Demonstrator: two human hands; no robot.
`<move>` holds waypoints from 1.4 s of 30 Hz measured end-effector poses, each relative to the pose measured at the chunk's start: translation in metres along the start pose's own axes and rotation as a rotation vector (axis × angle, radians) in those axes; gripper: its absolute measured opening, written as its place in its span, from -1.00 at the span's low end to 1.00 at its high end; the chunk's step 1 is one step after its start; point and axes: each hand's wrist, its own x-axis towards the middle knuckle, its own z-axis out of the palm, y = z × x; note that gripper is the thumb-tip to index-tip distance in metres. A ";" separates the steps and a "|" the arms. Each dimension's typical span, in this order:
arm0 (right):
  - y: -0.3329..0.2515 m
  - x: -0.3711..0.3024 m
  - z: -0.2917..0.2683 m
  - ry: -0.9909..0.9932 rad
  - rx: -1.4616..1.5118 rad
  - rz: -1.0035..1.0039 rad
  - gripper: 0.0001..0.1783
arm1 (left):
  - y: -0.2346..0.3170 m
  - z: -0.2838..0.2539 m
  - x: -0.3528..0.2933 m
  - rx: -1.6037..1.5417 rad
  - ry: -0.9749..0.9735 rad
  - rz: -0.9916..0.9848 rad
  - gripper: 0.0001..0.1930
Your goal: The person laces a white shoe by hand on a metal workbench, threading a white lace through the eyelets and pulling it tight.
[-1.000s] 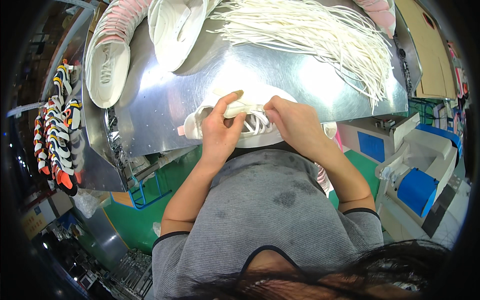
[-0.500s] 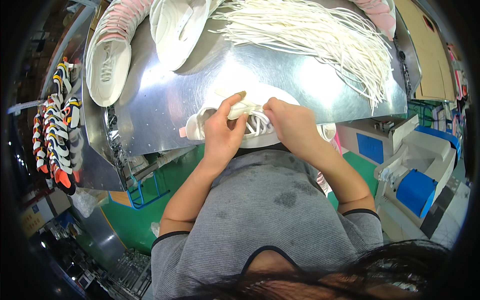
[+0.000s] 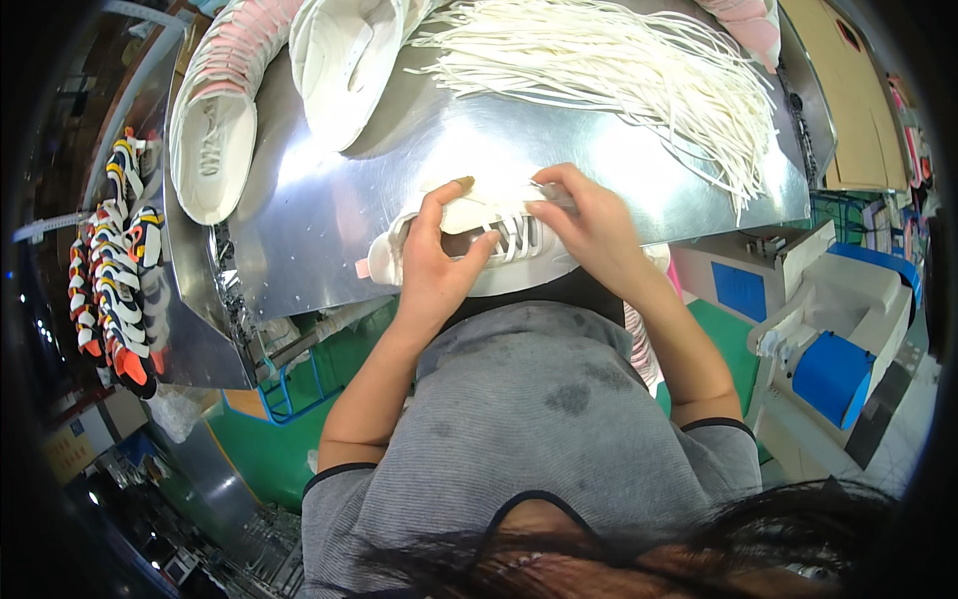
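Observation:
A white shoe (image 3: 554, 264) with a pink heel tab lies sideways at the table's near edge, its toe to the right. White lace (image 3: 512, 243) crosses its opening. My left hand (image 3: 437, 252) is closed on the shoe near the pale tongue (image 3: 469, 214), index finger on the far side, thumb at the opening. My right hand (image 3: 597, 228) grips the lacing edge toward the toe, its index finger curled over the far side and its thumb on the near side. Whether a lace end is between these fingers I cannot make out.
A big bundle of loose white laces (image 3: 609, 65) lies across the back of the metal table (image 3: 299, 240). Nested white and pink shoes (image 3: 213, 165) and further white shoes (image 3: 344, 85) stand at the back left. Multicoloured shoes (image 3: 115, 290) line the far left; a grey-blue machine (image 3: 833, 334) stands right.
My right thumb and index finger have spread from a tight pinch over the laces. More of the lacing and the shoe's near side now shows. My left hand has kept its hold.

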 end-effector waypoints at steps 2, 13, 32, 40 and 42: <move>0.008 -0.002 0.018 0.049 0.216 0.160 -0.79 | -0.002 0.008 0.000 0.077 0.058 0.026 -0.38; 0.014 -0.012 0.016 0.117 0.380 0.146 -0.72 | 0.027 -0.019 0.006 -0.368 -0.212 -0.397 -0.41; -0.016 -0.028 0.018 -0.105 0.350 -0.289 -0.78 | 0.016 -0.001 0.035 -0.298 -0.136 -0.353 -0.63; 0.007 -0.057 -0.002 -0.161 0.680 0.561 -0.79 | 0.045 -0.033 -0.014 0.491 -0.260 0.104 -0.37; 0.003 -0.049 0.001 -0.203 0.606 0.569 -0.78 | 0.046 -0.028 -0.024 0.519 -0.199 0.121 -0.43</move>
